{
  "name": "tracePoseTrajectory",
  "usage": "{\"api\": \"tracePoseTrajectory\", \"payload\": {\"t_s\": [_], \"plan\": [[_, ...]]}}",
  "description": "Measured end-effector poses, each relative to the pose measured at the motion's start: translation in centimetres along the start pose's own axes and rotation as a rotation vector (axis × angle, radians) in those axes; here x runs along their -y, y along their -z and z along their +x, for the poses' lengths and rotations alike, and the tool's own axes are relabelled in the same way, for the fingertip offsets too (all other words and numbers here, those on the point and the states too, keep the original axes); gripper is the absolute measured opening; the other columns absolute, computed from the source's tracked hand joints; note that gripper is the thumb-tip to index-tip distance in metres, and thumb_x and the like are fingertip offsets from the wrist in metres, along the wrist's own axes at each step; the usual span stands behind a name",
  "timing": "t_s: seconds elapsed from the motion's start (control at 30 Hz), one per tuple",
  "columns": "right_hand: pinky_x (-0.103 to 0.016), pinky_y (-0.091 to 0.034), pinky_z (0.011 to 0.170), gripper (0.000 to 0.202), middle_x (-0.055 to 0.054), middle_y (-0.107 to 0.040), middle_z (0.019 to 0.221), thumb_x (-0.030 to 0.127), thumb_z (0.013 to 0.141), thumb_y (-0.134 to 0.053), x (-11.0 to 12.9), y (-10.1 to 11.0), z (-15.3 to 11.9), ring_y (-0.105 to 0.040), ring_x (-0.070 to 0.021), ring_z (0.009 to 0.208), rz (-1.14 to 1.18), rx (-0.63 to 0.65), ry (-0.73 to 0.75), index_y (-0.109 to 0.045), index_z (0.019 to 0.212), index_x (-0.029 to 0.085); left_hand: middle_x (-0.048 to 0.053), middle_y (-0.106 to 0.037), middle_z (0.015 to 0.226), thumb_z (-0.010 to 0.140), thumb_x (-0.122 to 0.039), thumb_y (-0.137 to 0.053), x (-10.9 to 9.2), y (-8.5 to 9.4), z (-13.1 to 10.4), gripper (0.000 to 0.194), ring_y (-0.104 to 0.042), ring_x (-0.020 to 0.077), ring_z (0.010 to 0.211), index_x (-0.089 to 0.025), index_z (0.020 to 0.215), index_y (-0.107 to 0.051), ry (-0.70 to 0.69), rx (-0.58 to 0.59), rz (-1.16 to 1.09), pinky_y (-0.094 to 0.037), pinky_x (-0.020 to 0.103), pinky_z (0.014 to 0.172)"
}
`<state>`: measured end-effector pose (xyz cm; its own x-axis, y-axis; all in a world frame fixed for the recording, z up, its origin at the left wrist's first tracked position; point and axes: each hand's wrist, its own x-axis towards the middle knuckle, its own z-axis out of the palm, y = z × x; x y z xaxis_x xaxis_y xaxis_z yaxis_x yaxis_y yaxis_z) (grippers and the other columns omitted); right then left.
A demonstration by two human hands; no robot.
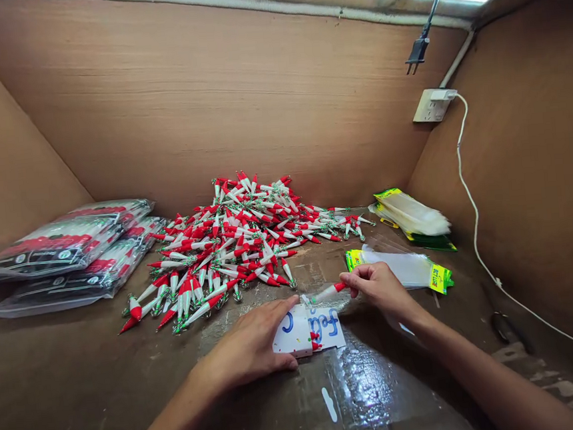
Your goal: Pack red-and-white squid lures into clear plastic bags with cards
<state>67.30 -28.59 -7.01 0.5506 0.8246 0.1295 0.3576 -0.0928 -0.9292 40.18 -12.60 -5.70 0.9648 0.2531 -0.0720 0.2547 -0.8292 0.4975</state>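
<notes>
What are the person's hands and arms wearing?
Nothing that I can see! The left hand and right hand have no gloves. I see no watch or bracelet on either wrist, and no sleeves on the parts of the arms that show. I can't spot any rings.

Blue handwriting marks the white box (291, 338) at my L hand (264, 337): one letter, approx. a "C". On the white card (334, 334) sticking out of its R end, a word seems to start "fel", rest unclear. A yellow label (440, 278) on the clear pkg. (406, 269) reads approx. "BCT LURE". Print on the bagged pkgs. (58, 245), far L, is too small to read.
</notes>
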Motion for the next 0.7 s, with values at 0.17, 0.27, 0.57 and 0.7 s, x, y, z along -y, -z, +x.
{"api": "tracePoseTrajectory", "payload": {"t_s": [0.17, 0.27, 0.57, 0.7], "plan": [[-0.024, -0.029, 0.049, 0.047, 0.0, -0.064, 0.052, 0.054, 0.086, -0.066, -1.5, -0.4, 0.7, -0.045, -0.0103, 0.046, -0.144, 0.149, -0.067, -0.069, 0.06, 0.015, 0.003, -0.031, 0.164, 0.074, -0.049, -0.081, 0.2, -0.6, 0.1, 0.105, -0.039, 0.0308, 0.145, -0.035, 0.159, -0.021, -0.005, -0.022, 0.01, -0.032, 0.046, 0.118], [-0.024, -0.036, 0.054, 0.046, -0.002, -0.07, 0.061, 0.052, 0.091, -0.061, -1.6, -2.5, -0.5, -0.055, -0.0127, 0.053, -0.188, 0.188, -0.052, -0.071, 0.066, 0.015, 0.004, -0.032, 0.164, 0.073, -0.046, -0.083, 0.3, -0.9, 0.2, 0.107, -0.04, 0.0315, 0.144, -0.035, 0.159, -0.02, -0.023, -0.039, 0.01, -0.033, 0.046, 0.118], [-0.026, -0.045, 0.075, 0.015, -0.003, -0.074, 0.094, 0.03, 0.088, -0.072, 0.2, -3.2, -2.3, -0.067, -0.0185, 0.086, -0.439, 0.422, 0.342, -0.077, 0.101, 0.025, 0.007, -0.036, 0.162, 0.073, -0.049, -0.083, -0.5, -0.4, 0.1, 0.105, -0.043, 0.0307, 0.142, -0.031, 0.159, -0.026, -0.011, -0.027, 0.031, -0.035, 0.045, 0.117], [-0.025, -0.046, 0.076, 0.012, -0.002, -0.074, 0.091, 0.029, 0.093, -0.068, -0.4, -3.9, -2.1, -0.067, -0.0165, 0.084, -0.432, 0.412, 0.374, -0.077, 0.099, 0.024, 0.008, -0.036, 0.162, 0.074, -0.049, -0.083, -0.5, -0.2, 0.0, 0.104, -0.042, 0.0302, 0.143, -0.029, 0.159, -0.026, -0.018, -0.022, 0.053, -0.034, 0.044, 0.117]]}}
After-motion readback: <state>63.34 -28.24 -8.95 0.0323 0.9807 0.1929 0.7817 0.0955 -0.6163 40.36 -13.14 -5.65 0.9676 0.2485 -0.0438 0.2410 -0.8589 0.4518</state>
